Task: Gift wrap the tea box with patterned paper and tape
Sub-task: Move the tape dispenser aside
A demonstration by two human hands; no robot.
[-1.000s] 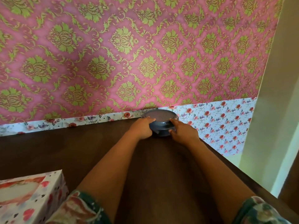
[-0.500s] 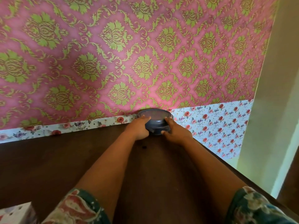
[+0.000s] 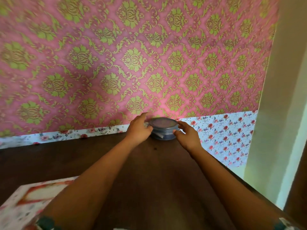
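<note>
A round blue-grey container (image 3: 163, 130) with a flat lid sits at the far edge of the dark wooden table (image 3: 83, 163), against the wall. My left hand (image 3: 138, 130) cups its left side, thumb on the wall of the container and fingers blurred behind the rim. My right hand (image 3: 186, 134) holds its right side between thumb and forefinger. White paper with small red flowers (image 3: 229, 138) lies at the far right, and a narrow strip of it (image 3: 79, 135) runs along the wall. A floral box (image 3: 31, 203) stands at the near left, blurred.
A pink wall with a green damask pattern (image 3: 132, 60) rises right behind the table. A pale door frame or pillar (image 3: 272, 113) stands on the right, past the table's right edge (image 3: 240, 181).
The view dipped, so the floral box is back at the near left. My left hand's fingers lifted higher behind the container, and both hands stay at its sides.
</note>
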